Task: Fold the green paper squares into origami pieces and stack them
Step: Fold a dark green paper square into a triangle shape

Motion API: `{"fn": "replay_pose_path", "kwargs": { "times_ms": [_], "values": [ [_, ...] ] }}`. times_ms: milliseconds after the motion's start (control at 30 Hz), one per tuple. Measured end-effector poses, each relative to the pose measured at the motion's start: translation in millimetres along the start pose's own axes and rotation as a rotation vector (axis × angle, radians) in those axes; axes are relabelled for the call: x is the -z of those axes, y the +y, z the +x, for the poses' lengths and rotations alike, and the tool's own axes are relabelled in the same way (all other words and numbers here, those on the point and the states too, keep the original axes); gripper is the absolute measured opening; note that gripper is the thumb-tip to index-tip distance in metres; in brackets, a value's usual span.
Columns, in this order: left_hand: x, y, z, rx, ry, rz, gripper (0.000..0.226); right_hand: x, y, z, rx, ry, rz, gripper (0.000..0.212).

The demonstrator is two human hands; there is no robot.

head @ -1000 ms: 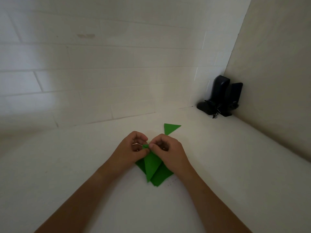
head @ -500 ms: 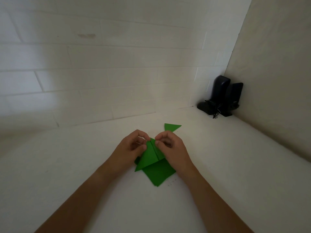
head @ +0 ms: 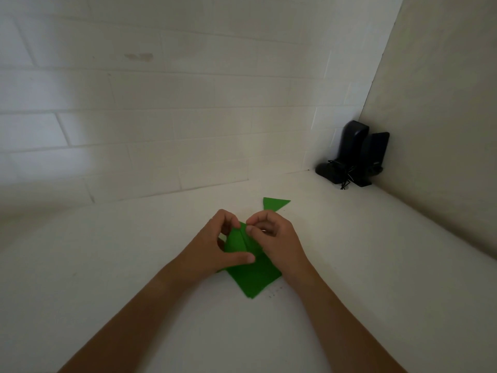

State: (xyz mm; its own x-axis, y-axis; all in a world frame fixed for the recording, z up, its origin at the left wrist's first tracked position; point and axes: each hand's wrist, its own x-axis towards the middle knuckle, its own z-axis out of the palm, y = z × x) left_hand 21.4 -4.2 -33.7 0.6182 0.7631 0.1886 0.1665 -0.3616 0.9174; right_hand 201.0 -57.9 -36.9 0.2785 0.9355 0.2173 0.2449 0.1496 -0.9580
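A green paper piece point(head: 238, 242) lies partly folded on top of a flat stack of green paper squares point(head: 252, 281) in the middle of the white table. My left hand point(head: 212, 247) pinches its top corner with curled fingers while the thumb presses flat on the folded flap. My right hand point(head: 271, 238) pinches the same top corner from the right. A finished green folded triangle point(head: 274, 203) lies just beyond my right hand, apart from the stack.
Two black stand-like devices point(head: 355, 154) sit in the far right corner where the white tiled wall meets a beige side wall. The white table point(head: 134, 265) spreads out to the left and front.
The raised flap has been laid down to the left onto the paper. My left thumb has moved down and now presses it flat. Both hands stayed at the top corner.
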Motion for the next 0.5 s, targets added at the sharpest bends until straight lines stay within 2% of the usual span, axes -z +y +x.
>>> {"fn": "replay_pose_path", "kwargs": {
  "times_ms": [300,500],
  "values": [
    [-2.0,-3.5,1.5,-0.023,-0.103,0.075,0.076,-2.5,2.1,-0.1,0.015,-0.006,-0.069,0.010],
    [0.3,-4.2,2.1,-0.085,0.010,0.144,0.048,-1.5,2.8,0.6,0.023,0.054,-0.079,0.013]
  ]
}}
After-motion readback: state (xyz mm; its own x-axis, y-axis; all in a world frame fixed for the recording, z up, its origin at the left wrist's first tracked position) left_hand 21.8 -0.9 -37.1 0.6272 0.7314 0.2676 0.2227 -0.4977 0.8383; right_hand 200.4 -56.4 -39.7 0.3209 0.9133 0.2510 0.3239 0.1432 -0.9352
